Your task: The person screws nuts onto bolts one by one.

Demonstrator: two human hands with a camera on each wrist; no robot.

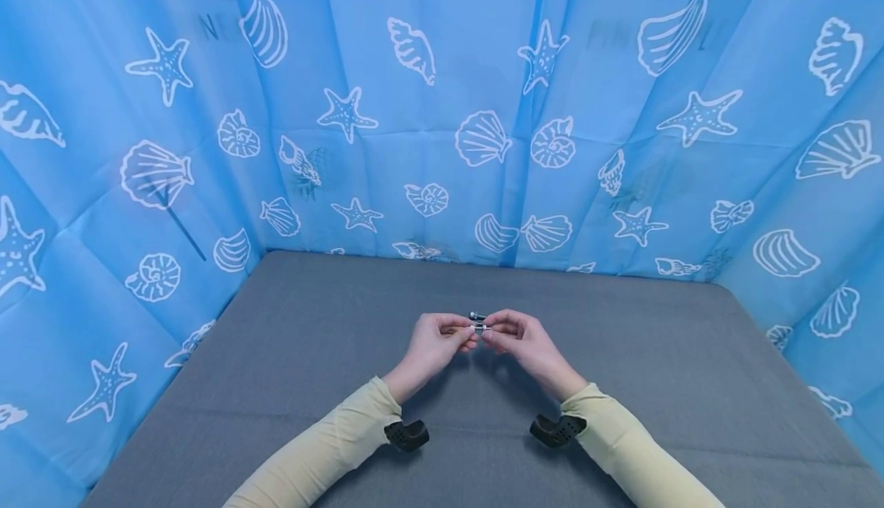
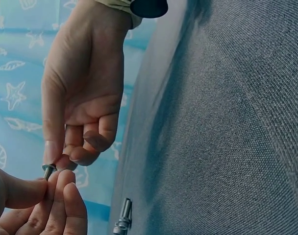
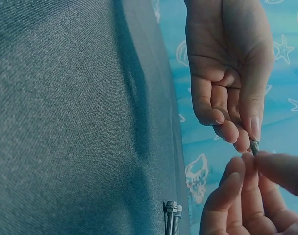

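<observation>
Both hands meet over the middle of the table, with a small metal bolt (image 1: 479, 328) between their fingertips. My left hand (image 1: 435, 343) pinches one end of it between thumb and fingers. From the other side my right hand (image 1: 528, 343) pinches the opposite end. The left wrist view shows a wider rim on the bolt (image 2: 49, 169) near the right thumb; threads show on the bolt (image 3: 255, 146) in the right wrist view. Fingertips hide both ends, so a nut there cannot be made out. Just beyond the hands lie other bolts with nuts (image 1: 476, 316).
The grey cloth-covered table (image 1: 345, 293) spreads around the hands. A blue curtain (image 1: 428, 109) with white shells and starfish hangs behind it and along both sides. Those loose bolts (image 3: 172, 215) lie close together on the cloth.
</observation>
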